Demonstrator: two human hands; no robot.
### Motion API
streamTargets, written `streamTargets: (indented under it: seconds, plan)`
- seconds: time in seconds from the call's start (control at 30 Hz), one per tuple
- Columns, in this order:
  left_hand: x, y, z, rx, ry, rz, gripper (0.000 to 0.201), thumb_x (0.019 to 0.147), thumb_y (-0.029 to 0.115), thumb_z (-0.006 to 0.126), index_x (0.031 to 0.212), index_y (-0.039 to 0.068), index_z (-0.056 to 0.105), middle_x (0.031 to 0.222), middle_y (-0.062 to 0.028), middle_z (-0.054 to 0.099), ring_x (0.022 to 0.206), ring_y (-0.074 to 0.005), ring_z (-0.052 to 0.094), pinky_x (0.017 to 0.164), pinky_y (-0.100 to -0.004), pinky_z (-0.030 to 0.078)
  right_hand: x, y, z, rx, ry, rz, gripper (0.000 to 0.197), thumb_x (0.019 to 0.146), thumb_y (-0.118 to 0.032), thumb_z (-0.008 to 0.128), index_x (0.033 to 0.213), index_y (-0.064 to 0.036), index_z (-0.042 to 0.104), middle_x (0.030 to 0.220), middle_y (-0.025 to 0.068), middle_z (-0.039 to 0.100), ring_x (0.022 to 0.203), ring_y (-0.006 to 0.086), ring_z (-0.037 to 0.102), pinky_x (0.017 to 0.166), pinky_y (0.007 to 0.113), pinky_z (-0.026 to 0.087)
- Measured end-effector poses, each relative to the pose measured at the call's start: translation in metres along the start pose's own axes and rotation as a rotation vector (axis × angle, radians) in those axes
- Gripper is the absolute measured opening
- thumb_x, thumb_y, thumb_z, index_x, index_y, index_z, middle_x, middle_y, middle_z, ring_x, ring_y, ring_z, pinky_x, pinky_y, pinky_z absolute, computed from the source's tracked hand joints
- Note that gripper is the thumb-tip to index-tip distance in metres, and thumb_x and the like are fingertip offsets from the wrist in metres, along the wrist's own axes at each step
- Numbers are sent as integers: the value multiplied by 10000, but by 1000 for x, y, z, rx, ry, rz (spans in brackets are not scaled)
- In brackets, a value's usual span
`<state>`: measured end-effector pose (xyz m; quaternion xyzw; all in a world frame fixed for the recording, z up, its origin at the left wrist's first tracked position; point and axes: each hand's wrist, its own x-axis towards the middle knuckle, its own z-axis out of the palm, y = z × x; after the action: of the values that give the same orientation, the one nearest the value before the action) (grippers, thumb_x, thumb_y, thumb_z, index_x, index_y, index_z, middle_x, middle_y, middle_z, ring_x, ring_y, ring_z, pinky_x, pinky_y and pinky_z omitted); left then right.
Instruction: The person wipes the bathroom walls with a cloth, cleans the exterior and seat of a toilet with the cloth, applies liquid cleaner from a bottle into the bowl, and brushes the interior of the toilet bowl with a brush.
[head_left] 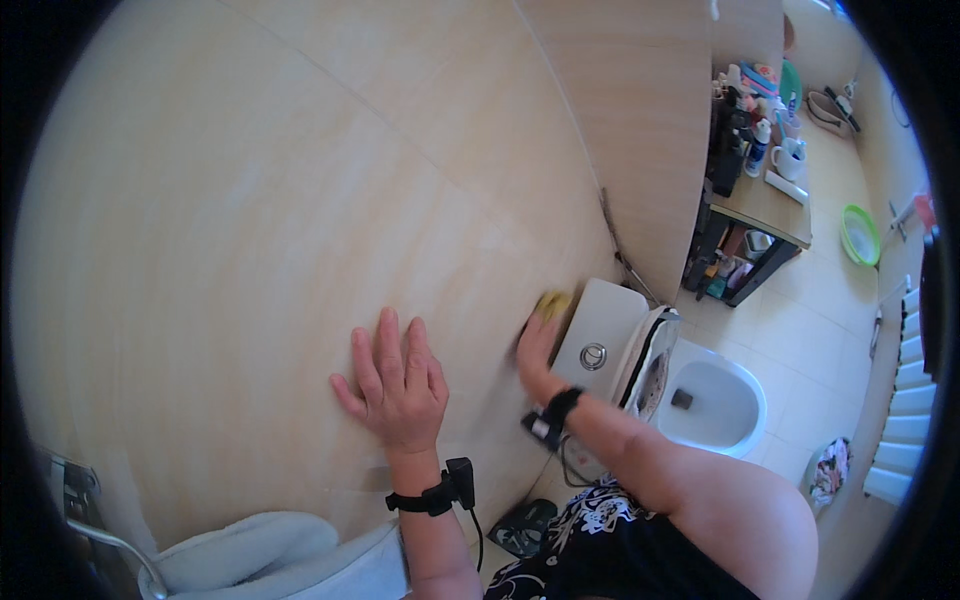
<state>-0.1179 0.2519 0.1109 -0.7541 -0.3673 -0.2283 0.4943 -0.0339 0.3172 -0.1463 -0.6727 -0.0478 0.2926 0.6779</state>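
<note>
My left hand lies flat with its fingers spread on the cream tiled wall. Beside the toilet tank, my right hand presses a yellow sponge to the wall. Its fingers are closed round the sponge and partly blurred. The tank's round flush button faces up, just right of that hand. Past the tank, the toilet bowl stands with its lid raised.
A shelf table crowded with bottles and a white mug stands at the upper right. A green basin and a white radiator are farther right. Dark slippers lie below; a pale towel hangs at lower left.
</note>
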Motion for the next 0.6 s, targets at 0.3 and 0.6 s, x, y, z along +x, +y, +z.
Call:
streamTargets:
  seconds: [0.3,0.6]
  plan:
    - [-35,28,8,-188,-217,73,241,830,205,635,1064,238,685,1395,6,534,1374,-271,377,1154,-535,102,66,-36,-6,186,19,241,441,939,-265,473,1256,38,514,1217,266,577,1151,406,537,970,450,417]
    - [-47,38,27,-34,-120,133,206,822,260,628,1006,252,720,1355,-8,563,1346,-311,375,1156,-556,53,271,-39,13,54,114,79,520,954,-362,444,1211,77,549,1184,307,587,1116,473,540,961,486,419]
